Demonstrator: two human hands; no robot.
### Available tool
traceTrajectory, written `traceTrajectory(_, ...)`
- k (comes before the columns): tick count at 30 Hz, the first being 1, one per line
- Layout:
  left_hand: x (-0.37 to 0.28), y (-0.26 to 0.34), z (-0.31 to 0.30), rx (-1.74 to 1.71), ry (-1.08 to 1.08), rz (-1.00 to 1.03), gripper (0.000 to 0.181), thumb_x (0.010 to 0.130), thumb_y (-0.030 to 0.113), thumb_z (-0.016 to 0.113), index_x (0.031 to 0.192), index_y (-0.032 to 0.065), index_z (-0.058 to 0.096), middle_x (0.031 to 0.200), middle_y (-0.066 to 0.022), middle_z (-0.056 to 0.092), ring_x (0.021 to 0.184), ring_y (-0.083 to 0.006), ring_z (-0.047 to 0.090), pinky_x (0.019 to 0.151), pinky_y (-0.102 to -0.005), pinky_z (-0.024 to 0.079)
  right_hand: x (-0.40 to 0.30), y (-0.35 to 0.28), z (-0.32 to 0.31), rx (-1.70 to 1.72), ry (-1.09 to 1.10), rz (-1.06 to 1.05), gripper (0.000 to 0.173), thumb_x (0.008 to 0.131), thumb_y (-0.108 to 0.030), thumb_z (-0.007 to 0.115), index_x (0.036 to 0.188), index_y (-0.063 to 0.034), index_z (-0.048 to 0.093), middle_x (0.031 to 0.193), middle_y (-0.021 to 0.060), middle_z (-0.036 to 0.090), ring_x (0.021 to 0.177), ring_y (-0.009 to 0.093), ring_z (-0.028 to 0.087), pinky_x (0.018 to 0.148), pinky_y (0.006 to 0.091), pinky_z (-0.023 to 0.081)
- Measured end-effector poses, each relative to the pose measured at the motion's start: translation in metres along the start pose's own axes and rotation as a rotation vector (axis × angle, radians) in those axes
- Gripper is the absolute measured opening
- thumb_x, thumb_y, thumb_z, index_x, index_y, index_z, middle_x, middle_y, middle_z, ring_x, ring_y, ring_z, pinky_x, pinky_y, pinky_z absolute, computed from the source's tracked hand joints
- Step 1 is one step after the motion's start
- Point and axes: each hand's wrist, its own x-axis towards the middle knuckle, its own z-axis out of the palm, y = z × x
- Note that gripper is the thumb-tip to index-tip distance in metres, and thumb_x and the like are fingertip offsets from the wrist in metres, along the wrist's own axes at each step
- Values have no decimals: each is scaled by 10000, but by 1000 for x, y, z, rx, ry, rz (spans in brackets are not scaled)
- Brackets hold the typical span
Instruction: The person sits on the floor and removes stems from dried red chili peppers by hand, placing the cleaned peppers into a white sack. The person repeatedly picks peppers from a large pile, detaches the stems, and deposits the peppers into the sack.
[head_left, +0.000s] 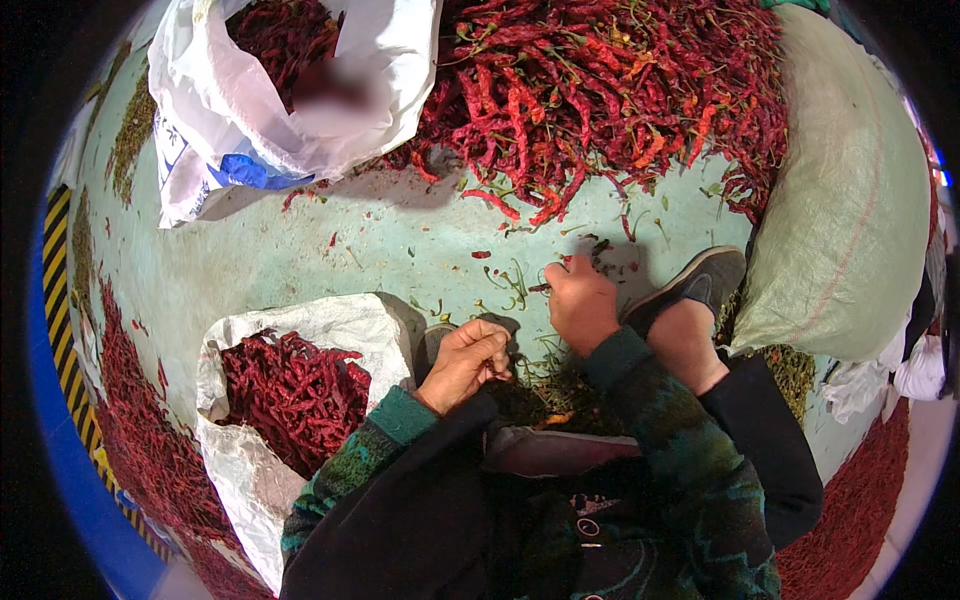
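Note:
My left hand (469, 360) is above my left shoe, its fingers curled inward; whether something small is between them cannot be made out. Farther right, my right hand (583, 304) reaches over the pale green floor (315, 259), with a dark red bit of dried chilli (538, 288) at its fingers. Loose chilli stems (516, 281) lie between and beyond the hands. Dried red chillies (525, 97) form a large heap ahead. To the left, an open white woven sack (367, 319) holds red chillies (300, 397). Greenish stem debris (555, 405) lies between my legs.
An open white plastic bag (180, 97) with chillies stands at upper left. A full pale woven sack (840, 202) leans at right, beside my right shoe (697, 281). More chillies (142, 427) spread along the left, near yellow-black striped tape (60, 285).

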Motion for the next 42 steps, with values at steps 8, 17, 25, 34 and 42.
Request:
traceTrajectory(8, 1, 8, 18, -57, 134, -49, 121, 866, 179, 588, 908, 65, 595, 653, 28, 490, 492, -41, 372, 420, -187, 305, -23, -36, -24, 409, -110, -23, 106, 768, -108, 561, 837, -78, 486, 778, 146, 502, 679, 379, 524, 557, 459, 419)
traceTrajectory(17, -3, 22, -20, -178, 146, 130, 174, 886, 208, 525, 797, 58, 524, 672, -49, 519, 545, -155, 488, 517, -285, 424, 37, -48, 18, 248, -11, 21, 106, 745, -67, 576, 834, -51, 522, 790, 144, 500, 697, 348, 533, 572, 417, 440)
traceTrajectory(25, -5, 25, -28, -265, 58, 91, 149, 856, 123, 517, 970, 27, 522, 899, -117, 601, 812, -242, 612, 760, -452, 524, 55, -56, 30, 93, -67, -20, 131, 701, -67, 576, 821, -41, 531, 792, 162, 502, 675, 348, 541, 565, 436, 450)
traceTrajectory(34, 9, 8, -13, -269, 139, -4, 225, 900, 243, 492, 873, 32, 566, 761, -70, 595, 678, -176, 580, 614, -308, 499, -24, -76, -20, 578, -20, 33, 211, 743, -46, 566, 953, -60, 578, 777, 160, 533, 691, 355, 544, 584, 430, 435)
traceTrajectory(42, 7, 4, -1, -158, 66, -90, 194, 879, 209, 521, 817, 25, 533, 682, -81, 555, 604, -205, 560, 511, -334, 484, -7, 27, -18, 125, 101, 13, 182, 757, -50, 531, 931, -100, 548, 863, 168, 480, 690, 386, 513, 581, 502, 426)
